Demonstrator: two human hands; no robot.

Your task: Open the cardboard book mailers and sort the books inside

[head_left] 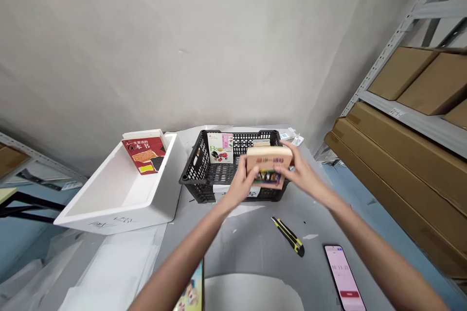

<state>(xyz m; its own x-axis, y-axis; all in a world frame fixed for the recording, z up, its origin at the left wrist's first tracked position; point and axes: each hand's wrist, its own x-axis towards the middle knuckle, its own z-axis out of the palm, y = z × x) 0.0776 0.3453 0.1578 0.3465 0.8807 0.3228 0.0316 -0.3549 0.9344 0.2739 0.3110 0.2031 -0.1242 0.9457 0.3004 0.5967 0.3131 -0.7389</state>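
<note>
I can see both hands closed around one thick pink book [269, 178]. My left hand [238, 185] grips its left side and my right hand [301, 173] grips its right side, with both thumbs on the front cover. The book is up over the right front part of a black basket [200, 190]. I can't tell if it touches the basket.

In the basket, a white book [221, 148] stands up at the back left. More books [261, 143] poke up behind the pink one, but I can't see them well.

To the left, a white bin [116, 217] has a red book [146, 155] leaning in its back corner. On the gray counter [248, 238], near the basket, I see a yellow and black cutter [288, 236]. A phone [345, 277] lies beside my right arm, with its screen lit up.
</note>
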